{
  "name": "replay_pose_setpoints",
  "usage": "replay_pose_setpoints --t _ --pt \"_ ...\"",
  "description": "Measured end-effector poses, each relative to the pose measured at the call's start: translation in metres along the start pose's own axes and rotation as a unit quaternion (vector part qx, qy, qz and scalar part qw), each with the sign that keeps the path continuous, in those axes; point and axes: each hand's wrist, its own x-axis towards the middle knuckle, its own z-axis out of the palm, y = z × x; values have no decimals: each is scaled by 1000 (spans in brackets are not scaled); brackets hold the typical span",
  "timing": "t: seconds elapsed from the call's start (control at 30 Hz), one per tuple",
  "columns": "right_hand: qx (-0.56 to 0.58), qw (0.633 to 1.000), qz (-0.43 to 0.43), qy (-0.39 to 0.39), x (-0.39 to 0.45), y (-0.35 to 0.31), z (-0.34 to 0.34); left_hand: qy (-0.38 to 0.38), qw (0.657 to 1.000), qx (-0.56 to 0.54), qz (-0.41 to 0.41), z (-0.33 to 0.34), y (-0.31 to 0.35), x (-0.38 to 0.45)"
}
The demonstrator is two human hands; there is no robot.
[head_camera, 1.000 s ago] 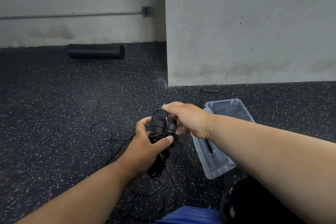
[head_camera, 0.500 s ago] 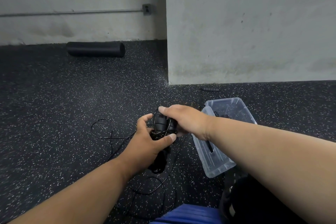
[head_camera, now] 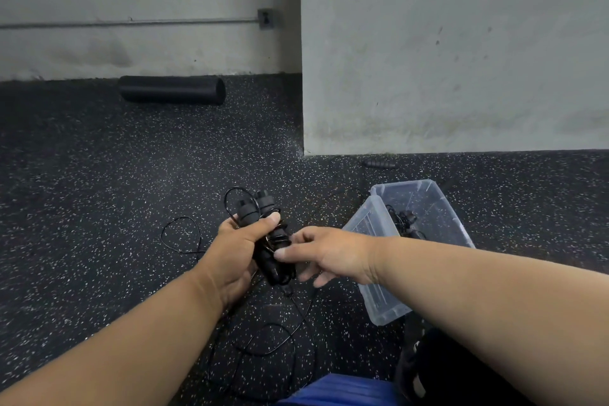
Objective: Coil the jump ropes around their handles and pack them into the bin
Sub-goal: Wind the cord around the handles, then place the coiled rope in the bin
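1. A person's left hand grips the paired black handles of a jump rope above a speckled gym floor, fingers and thumb curled round them just below their capped tops.
2. The right hand reaches in from the bin side, thumb and fingers pinching the thin black cord against the lower part of the handles, where several turns are already wound.
3. The rest of the cord trails slack in loops across the floor in front of the person.
4. The cord looks light, thin and springy, likely to slip off unless kept taut; the stiff handles offer the sure hold.
5. A clear plastic bin sits just to the right, another coiled rope already inside.
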Motion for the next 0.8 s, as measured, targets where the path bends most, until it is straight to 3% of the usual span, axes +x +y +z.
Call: replay_pose_setpoints --t 0.2,0.37,0.47,0.63,0.8 --pt "26 999 -27 28 7 11 3 -46 999 2 3 11 -2 -2" --pt "103 991 -2 87 14 19 -23 -74 994 83 0 12 3 0" --pt "133 975 22 175 18 27 -60 -80 982 171 -14 8 2 5" --pt "99 924 109 352 17 78 -146 -66 974 217 -23 6 -2 9" --pt "70 882 223 409 10 142 -210 -65 960 270 -37 8 -12 20"
